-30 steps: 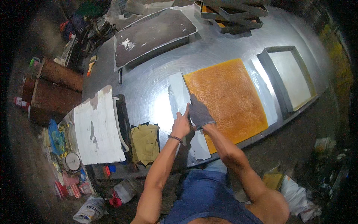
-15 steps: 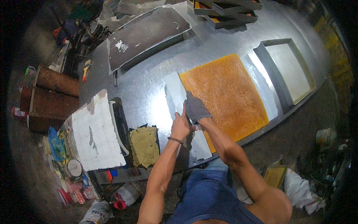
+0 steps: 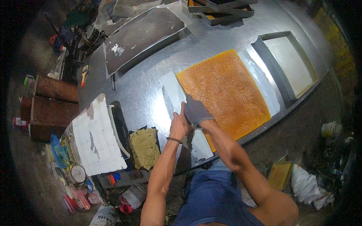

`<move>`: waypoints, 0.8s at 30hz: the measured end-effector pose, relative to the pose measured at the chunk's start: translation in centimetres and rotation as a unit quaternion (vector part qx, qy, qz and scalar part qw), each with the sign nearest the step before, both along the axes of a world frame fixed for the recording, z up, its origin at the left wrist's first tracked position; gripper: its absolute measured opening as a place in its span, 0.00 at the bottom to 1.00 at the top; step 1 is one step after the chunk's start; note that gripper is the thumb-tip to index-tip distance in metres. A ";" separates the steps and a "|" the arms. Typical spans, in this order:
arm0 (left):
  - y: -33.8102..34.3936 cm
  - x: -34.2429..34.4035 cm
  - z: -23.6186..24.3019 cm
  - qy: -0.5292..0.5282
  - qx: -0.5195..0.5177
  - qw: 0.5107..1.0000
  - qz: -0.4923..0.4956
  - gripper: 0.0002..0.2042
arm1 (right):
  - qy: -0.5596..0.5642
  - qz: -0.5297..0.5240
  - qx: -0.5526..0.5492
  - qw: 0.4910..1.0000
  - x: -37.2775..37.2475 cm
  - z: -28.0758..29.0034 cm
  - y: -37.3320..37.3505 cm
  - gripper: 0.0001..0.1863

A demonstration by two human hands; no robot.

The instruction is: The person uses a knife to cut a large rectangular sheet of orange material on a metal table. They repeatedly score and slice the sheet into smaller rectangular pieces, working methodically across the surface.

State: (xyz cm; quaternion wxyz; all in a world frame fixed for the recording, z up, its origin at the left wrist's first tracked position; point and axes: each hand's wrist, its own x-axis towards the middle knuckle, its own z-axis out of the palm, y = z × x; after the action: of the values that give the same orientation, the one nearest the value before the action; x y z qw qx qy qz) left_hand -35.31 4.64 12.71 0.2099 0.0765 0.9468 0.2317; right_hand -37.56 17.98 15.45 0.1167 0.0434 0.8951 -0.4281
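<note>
In the head view my bare left hand [image 3: 179, 124], with a bead bracelet at the wrist, has its index finger extended over a pale grey strip [image 3: 171, 84]; the other fingers are curled. My right hand [image 3: 197, 111], in a grey glove, lies beside it, fingers together at the straight seam between the strip and a speckled orange sheet [image 3: 222, 90]. Whatever either hand grips is hidden. A khaki folded cloth [image 3: 144, 147] lies left of my left forearm, near a white, patchy board [image 3: 96, 139].
The metal table [image 3: 143, 86] holds a framed tray [image 3: 287, 62] at right, stacked trays [image 3: 222, 11] and a dark panel [image 3: 141, 34] at the back, and a paintbrush [image 3: 85, 75] at left. Wooden boxes [image 3: 52, 116] stand beyond the left edge; bags and buckets lie below.
The view has shifted, so the orange sheet and trays appear farther up and left. My hands stay together at the same seam, with only slight movement along it.
</note>
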 end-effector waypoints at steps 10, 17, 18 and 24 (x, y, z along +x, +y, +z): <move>-0.4 -0.4 -1.5 0.017 0.004 1.000 0.005 0.46 | 0.062 -0.005 -0.004 0.998 1.0 -0.8 -0.1 0.18; -0.6 -0.7 -1.6 0.018 -0.016 1.000 -0.013 0.45 | 0.000 0.011 0.011 1.000 2.4 -1.1 0.3 0.19; -0.6 -0.6 -1.6 0.022 -0.007 1.000 -0.015 0.45 | 0.007 0.011 0.011 1.000 2.5 -1.1 0.3 0.19; -1.0 -1.2 -2.6 0.020 -0.014 0.999 -0.031 0.45 | -0.022 0.012 0.012 1.000 3.2 -1.4 0.5 0.20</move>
State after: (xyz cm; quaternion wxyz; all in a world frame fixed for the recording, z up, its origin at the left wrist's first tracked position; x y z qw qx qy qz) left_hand -36.48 3.63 10.15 0.1989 0.1079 0.9511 0.2103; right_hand -34.39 18.47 14.02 0.1408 0.0437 0.8977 -0.4151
